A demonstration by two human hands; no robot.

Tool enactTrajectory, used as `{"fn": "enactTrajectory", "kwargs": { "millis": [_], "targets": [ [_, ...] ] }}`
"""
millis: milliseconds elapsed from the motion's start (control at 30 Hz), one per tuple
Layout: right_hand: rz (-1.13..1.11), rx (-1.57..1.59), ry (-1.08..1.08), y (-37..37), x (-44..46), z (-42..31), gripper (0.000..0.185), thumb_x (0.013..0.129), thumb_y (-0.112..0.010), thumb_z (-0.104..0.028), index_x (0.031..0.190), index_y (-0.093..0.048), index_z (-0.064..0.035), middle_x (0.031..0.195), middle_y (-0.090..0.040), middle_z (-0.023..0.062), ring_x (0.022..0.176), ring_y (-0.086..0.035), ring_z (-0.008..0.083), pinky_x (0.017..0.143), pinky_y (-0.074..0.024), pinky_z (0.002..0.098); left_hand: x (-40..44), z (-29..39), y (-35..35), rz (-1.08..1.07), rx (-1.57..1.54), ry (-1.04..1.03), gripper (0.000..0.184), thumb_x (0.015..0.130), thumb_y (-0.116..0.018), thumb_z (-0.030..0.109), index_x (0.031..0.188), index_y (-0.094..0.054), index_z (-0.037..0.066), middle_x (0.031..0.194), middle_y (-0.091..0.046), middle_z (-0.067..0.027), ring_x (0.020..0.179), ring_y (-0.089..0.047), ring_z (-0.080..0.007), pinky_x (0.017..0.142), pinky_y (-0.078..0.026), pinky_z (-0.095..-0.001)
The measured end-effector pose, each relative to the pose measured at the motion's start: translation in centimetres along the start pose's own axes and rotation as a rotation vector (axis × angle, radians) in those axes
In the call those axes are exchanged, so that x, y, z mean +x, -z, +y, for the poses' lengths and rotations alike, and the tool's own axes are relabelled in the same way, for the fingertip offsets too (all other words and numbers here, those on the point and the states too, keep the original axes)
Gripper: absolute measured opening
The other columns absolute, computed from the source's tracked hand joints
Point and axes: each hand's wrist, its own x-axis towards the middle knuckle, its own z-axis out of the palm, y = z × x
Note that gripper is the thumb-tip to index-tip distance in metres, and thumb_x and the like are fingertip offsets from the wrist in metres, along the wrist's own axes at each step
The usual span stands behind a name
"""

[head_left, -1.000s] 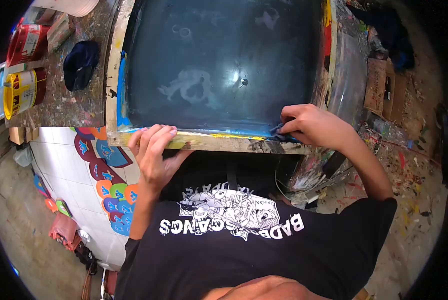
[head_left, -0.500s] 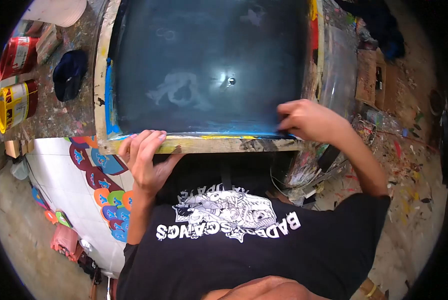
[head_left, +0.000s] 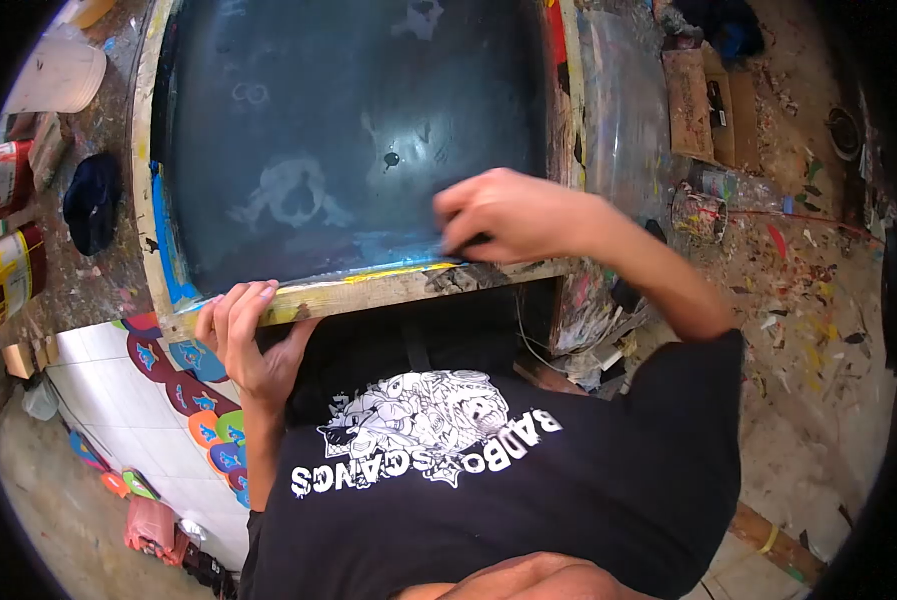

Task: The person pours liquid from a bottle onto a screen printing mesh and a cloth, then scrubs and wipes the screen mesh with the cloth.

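Observation:
A screen-printing frame (head_left: 369, 297) with wooden rails lies in front of me. Its dark mesh (head_left: 319, 120) carries pale ghost shapes and a small dark wet spot. Blue and yellow paint streaks run along the inner near and left edges. My left hand (head_left: 254, 335) grips the near rail close to its left corner, fingers over the top and thumb below. Toward the right of the near edge, my right hand (head_left: 514, 215) is closed and slightly blurred, low over the mesh. A small dark piece (head_left: 481, 240) shows under its fingers; most of it is hidden.
On the paint-stained table at left are a red can (head_left: 4, 180), a yellow-labelled can (head_left: 11, 270), a dark cloth (head_left: 92, 203) and a white tub (head_left: 64, 75). At right, a cardboard box (head_left: 704, 110) and a plastic bottle (head_left: 734, 187) lie on the littered floor.
My right hand has moved left along the near edge of the mesh. The camera view has shifted and turned a little; my left hand keeps its hold on the rail.

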Motion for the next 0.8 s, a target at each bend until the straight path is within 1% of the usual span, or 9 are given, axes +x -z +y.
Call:
{"fn": "enactTrajectory", "kwargs": {
  "millis": [33,100,233,333,433,500,600,667,800],
  "targets": [
    [0.055,0.058,0.057,-0.6,2.2,-0.7,0.013,0.079,-0.073,-0.006,0.092,-0.076,-0.0032,0.093,-0.065,0.0131,0.094,-0.069,0.0336,0.085,-0.0574,0.0444,-0.1,-0.1,0.0,-0.010,0.006,-0.003,0.073,0.060,-0.098,0.011,0.122,-0.060,0.010,0.107,-0.074,-0.0054,0.103,-0.068,-0.0242,0.103,-0.037,-0.0409],
    [0.193,0.091,0.098,-2.0,5.0,-1.6,0.024,0.080,-0.075,-0.004,0.103,-0.077,-0.0055,0.093,-0.064,0.0102,0.091,-0.068,0.0299,0.080,-0.0566,0.0407,0.1,0.2,0.2,-0.030,0.016,0.001,0.073,0.061,-0.098,0.013,0.123,-0.060,0.010,0.107,-0.074,-0.0052,0.103,-0.068,-0.0242,0.103,-0.037,-0.0410],
    [0.056,-0.009,0.069,0.2,0.0,-0.4,0.022,0.080,-0.073,-0.002,0.102,-0.078,-0.0060,0.091,-0.061,0.0108,0.088,-0.067,0.0297,0.078,-0.0552,0.0430,0.0,-0.1,0.0,-0.017,-0.001,-0.014,0.072,0.063,-0.098,0.016,0.123,-0.059,0.009,0.108,-0.074,-0.0057,0.103,-0.068,-0.0246,0.103,-0.038,-0.0422],
    [-0.110,-0.204,-0.135,1.6,-2.8,0.7,0.026,0.080,-0.074,-0.002,0.104,-0.078,-0.0074,0.094,-0.063,0.0111,0.087,-0.068,0.0298,0.077,-0.0562,0.0425,0.0,-0.1,0.0,-0.012,0.003,-0.031,0.072,0.063,-0.098,0.016,0.122,-0.059,0.009,0.109,-0.074,-0.0063,0.103,-0.068,-0.0249,0.104,-0.037,-0.0424],
    [0.210,-0.092,0.006,-0.7,1.4,0.3,0.024,0.083,-0.070,-0.004,0.105,-0.078,-0.0078,0.092,-0.063,0.0123,0.083,-0.069,0.0311,0.077,-0.0591,0.0428,0.0,-0.2,-0.1,-0.023,-0.006,-0.031,0.072,0.062,-0.098,0.015,0.121,-0.059,0.009,0.109,-0.074,-0.0065,0.103,-0.068,-0.0252,0.104,-0.037,-0.0424],
    [0.310,0.012,0.112,-2.2,7.1,-1.9,0.013,0.084,-0.068,-0.008,0.095,-0.074,-0.0043,0.089,-0.061,0.0132,0.080,-0.068,0.0314,0.077,-0.0589,0.0399,0.2,-0.2,0.0,-0.021,-0.001,-0.038,0.070,0.062,-0.098,0.015,0.120,-0.059,0.009,0.109,-0.074,-0.0069,0.103,-0.068,-0.0253,0.103,-0.037,-0.0422],
    [0.241,0.005,0.246,-2.5,9.5,-3.0,0.014,0.080,-0.069,-0.006,0.093,-0.074,-0.0040,0.087,-0.058,0.0128,0.084,-0.067,0.0302,0.078,-0.0580,0.0387,0.3,-0.1,0.1,-0.001,-0.027,-0.038,0.068,0.063,-0.098,0.016,0.119,-0.060,0.008,0.107,-0.075,-0.0076,0.101,-0.069,-0.0252,0.103,-0.038,-0.0429],
    [-0.061,-0.158,0.183,-0.2,6.2,-1.7,0.024,0.079,-0.071,-0.005,0.103,-0.077,-0.0079,0.089,-0.057,0.0113,0.090,-0.063,0.0294,0.081,-0.0545,0.0409,0.1,-0.3,0.1,-0.008,-0.026,-0.036,0.067,0.063,-0.098,0.016,0.118,-0.060,0.008,0.107,-0.075,-0.0077,0.101,-0.069,-0.0251,0.102,-0.038,-0.0429],
    [-0.106,-0.268,0.023,1.1,1.0,-0.4,0.022,0.079,-0.071,-0.005,0.099,-0.080,-0.0088,0.091,-0.056,0.0097,0.089,-0.064,0.0261,0.079,-0.0553,0.0399,-0.1,-0.3,-0.1,-0.008,-0.022,-0.024,0.066,0.064,-0.097,0.018,0.118,-0.061,0.008,0.106,-0.075,-0.0071,0.101,-0.069,-0.0254,0.102,-0.040,-0.0426]
  ]
}}
